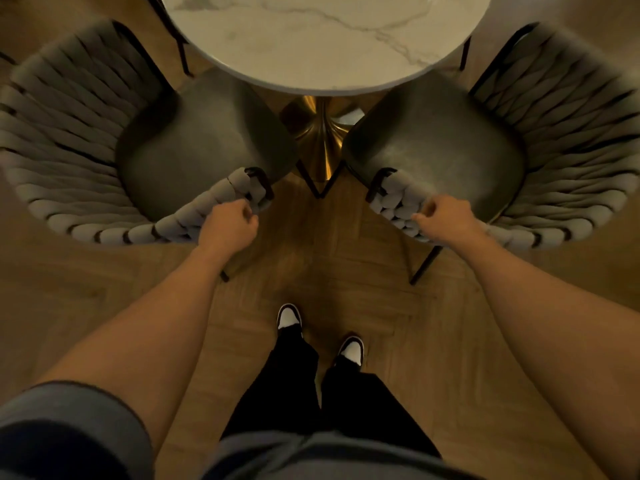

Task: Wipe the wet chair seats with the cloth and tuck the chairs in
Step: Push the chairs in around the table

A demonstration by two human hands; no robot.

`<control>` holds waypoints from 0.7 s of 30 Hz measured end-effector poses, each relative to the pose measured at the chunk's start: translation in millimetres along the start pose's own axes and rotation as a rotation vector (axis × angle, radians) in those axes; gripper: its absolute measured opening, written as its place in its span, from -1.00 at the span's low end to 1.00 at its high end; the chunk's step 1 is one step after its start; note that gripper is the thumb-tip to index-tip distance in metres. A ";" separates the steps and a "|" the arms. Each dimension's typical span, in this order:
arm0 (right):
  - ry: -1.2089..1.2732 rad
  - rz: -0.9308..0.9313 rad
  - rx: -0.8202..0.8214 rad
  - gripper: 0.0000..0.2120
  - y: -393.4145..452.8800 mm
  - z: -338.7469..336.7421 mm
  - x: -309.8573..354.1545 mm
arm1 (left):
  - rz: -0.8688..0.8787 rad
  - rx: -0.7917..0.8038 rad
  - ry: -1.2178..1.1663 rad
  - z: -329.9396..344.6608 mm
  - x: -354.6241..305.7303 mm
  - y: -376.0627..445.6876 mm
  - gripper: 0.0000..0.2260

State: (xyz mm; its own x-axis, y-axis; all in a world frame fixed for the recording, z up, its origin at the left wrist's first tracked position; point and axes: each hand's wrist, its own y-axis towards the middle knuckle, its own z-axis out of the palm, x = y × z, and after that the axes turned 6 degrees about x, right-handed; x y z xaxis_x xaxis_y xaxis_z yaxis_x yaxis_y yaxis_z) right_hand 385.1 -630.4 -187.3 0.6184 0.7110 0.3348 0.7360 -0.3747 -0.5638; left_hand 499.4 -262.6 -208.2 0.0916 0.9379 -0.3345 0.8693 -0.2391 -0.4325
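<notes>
From the head view, the left hand (228,225) grips the woven armrest end of the left grey woven-back chair (104,140), and the right hand (446,216) grips the right grey woven-back chair (540,140). Both seats point far, toward the round white marble counter (329,39), partly under its rim. No cloth shows.

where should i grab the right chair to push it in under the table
Take the right chair by the near end of its woven backrest arm, coming from the open floor behind it. That padded rim curves toward you and the seat faces the marble table, so a push there likely drives it in. The right hand already has its grip there.
</notes>
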 end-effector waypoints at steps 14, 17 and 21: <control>-0.075 -0.095 0.255 -0.80 -102.9 43.2 -13.2 | -0.042 0.341 -0.099 23.3 -1.3 -107.3 -0.84; -0.107 -0.111 0.341 -0.81 -105.2 61.2 -3.7 | -0.118 0.340 -0.161 38.8 24.9 -135.4 -0.85; -0.168 -0.166 0.413 -0.83 -110.2 86.6 26.4 | -0.227 0.336 -0.271 51.0 67.7 -171.5 -0.85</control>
State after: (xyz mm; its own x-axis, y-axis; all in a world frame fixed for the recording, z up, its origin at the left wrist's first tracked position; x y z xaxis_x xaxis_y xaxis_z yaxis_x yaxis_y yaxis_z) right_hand 296.5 -518.8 -181.7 0.4230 0.8406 0.3382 0.6291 -0.0038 -0.7773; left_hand 331.7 -170.8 -199.4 -0.2506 0.8871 -0.3875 0.6434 -0.1464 -0.7514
